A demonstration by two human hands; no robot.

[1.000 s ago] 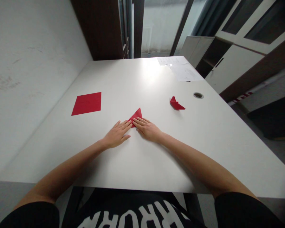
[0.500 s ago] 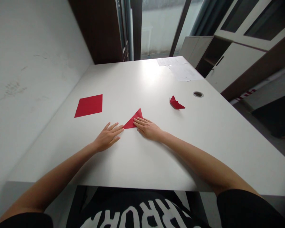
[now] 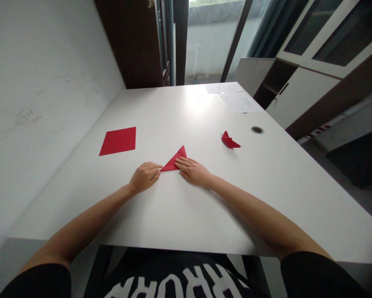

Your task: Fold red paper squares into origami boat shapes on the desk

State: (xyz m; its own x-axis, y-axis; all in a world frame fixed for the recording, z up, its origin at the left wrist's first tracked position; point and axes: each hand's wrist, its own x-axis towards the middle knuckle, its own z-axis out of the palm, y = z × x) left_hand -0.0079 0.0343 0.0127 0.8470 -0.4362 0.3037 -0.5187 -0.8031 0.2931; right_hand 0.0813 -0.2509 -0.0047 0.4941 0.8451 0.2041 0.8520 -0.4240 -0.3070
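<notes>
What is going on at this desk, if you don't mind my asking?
A person is handling a folded red paper triangle on a white desk with both bare hands. The right hand lies flat with its fingers on the triangle's right part, and the left hand sits at its left corner. Farther off lie a red paper square to the left and a small folded red paper piece to the right.

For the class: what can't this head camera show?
In the head view:
- red paper triangle's right corner: hidden by the right hand
- small folded red piece's creases: too small
- white sheets' print: too small
- black shirt's lettering: cut off by the bottom edge
</notes>
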